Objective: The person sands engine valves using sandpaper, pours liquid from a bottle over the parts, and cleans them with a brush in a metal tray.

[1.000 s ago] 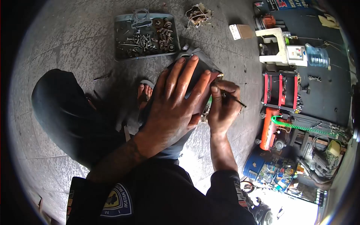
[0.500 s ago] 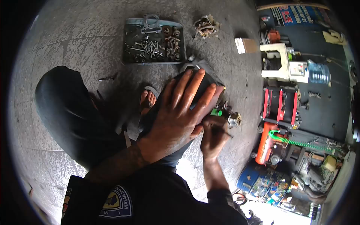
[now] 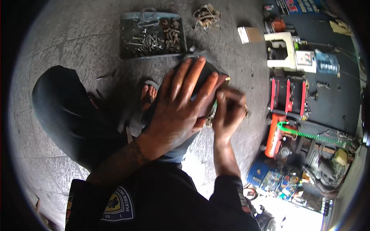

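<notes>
My left hand [image 3: 175, 104] lies flat, fingers spread, on a dark piece with a reddish-brown side [image 3: 210, 101]; what kind of part it is I cannot tell. Beside that side, my right hand [image 3: 229, 113] is closed with its fingers bent, somewhat blurred. Anything it pinches is hidden. A bit of green [image 3: 214, 104] shows between the piece and my right hand. Behind my right hand, a metal part is mostly covered.
A tray [image 3: 154, 57] of bolts and metal parts lies on the floor ahead. Past it sit a dirty metal part [image 3: 207, 16] and a small box [image 3: 250, 34]. Rightward stand a red-and-black rack [image 3: 288, 96], an orange tank [image 3: 273, 134] and a blue drum [image 3: 257, 171].
My right hand has moved up along the reddish-brown side, now covering most of the green item and metal part. My left hand stays on the piece. The whole view has shifted slightly.
</notes>
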